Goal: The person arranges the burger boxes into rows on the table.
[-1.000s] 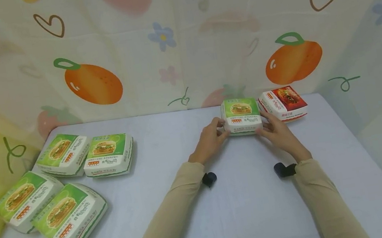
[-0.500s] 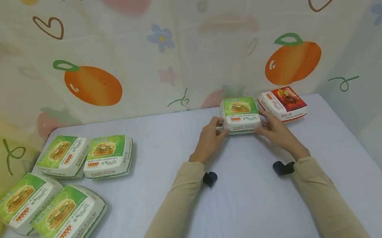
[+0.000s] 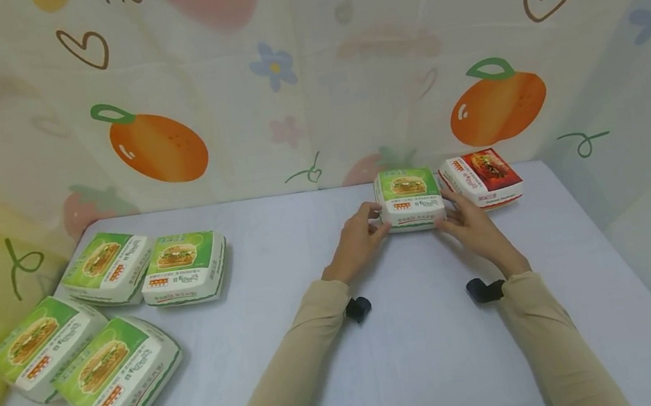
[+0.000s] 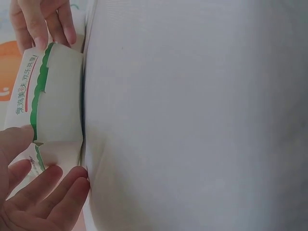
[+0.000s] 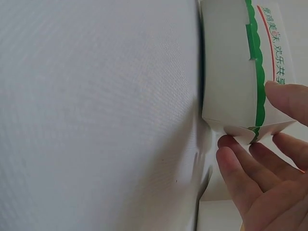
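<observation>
A green-and-white burger box (image 3: 410, 201) sits at the back of the white table, right of the middle. My left hand (image 3: 355, 244) holds its left side, the thumb at the front corner. On the opposite side, my right hand (image 3: 478, 231) grips the other front corner. In the left wrist view the box (image 4: 60, 96) rests on the cloth, with the thumb on its front and the fingers at its side. The right wrist view has my right hand (image 5: 269, 178) around the box's corner, fingertips low near the table. The box's rear is hidden.
A red-and-white burger box (image 3: 482, 179) stands close on the right of the held one. Several green burger boxes are grouped at the left, among them a front one (image 3: 119, 375) and a right one (image 3: 185, 269). A patterned curtain (image 3: 309, 93) hangs behind the table.
Both hands keep the same hold on the green burger box, which stays in its place. Only the head view shifts slightly.
</observation>
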The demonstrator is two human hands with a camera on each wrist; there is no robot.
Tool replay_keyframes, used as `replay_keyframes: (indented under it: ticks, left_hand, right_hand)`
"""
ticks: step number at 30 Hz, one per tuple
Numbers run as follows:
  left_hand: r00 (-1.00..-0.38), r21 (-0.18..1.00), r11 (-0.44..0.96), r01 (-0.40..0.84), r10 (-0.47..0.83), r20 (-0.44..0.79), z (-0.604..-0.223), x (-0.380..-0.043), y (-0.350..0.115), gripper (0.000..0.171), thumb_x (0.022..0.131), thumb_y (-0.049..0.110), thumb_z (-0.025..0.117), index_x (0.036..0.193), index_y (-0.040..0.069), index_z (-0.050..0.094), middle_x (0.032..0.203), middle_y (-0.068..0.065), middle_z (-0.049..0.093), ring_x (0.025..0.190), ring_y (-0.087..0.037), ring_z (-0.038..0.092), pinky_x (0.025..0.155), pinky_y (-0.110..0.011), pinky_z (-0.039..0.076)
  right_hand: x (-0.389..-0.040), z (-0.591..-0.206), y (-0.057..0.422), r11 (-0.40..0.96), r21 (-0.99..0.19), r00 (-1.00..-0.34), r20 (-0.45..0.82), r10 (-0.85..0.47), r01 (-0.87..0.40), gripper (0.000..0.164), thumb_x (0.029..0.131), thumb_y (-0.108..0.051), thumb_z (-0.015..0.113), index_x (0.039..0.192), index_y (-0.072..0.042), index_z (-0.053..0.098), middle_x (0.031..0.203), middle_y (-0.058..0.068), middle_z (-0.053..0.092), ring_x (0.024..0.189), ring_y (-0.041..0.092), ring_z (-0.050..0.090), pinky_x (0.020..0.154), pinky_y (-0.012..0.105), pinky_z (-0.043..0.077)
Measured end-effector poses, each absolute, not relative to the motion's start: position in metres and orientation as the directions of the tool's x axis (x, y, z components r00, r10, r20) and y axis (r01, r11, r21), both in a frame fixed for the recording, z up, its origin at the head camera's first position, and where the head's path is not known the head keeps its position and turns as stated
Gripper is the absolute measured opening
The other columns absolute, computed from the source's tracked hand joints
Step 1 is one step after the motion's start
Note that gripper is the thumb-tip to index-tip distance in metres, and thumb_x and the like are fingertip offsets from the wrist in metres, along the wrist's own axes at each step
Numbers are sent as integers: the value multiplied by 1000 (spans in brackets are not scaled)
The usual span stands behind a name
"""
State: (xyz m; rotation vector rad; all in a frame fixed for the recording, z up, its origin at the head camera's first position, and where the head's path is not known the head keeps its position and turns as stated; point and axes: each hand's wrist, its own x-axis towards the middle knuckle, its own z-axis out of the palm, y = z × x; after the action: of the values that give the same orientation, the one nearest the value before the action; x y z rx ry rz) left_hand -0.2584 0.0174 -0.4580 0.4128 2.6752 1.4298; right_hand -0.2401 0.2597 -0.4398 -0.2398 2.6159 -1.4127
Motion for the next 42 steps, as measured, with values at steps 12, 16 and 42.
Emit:
replay_keyframes:
  ticks: [12,16,42]
  left_hand:
    - [-964,814,544,204,255,70,-454,-256,12,44,97,24,65,136,10,51,129,-14,63,106,-25,67,92,-37,56]
    - [-964,812,541,217,249,92,-450,-253,11,44,97,24,65,136,10,52,129,-13,63,109,-25,66,94,-37,56]
    - [-926,785,498,368,271,263,-417,-248,29,48,97,21,65,139,5,49,140,-13,54,125,-28,55,105,-40,48]
  right_hand:
    - [-236,-437,265,546,-836,-979,-52,-195,-65,74,97,-15,64,156,-2,21,161,24,23,140,44,41,109,51,43]
    - [-234,-433,268,544,-834,-978,-29,-209,-92,73,97,-13,64,156,0,22,162,23,24,141,43,41,108,51,42]
    - [-213,-404,289,671,-730,-992,88,-95,-129,67,97,-21,65,151,-3,32,154,23,38,134,45,46,106,60,43]
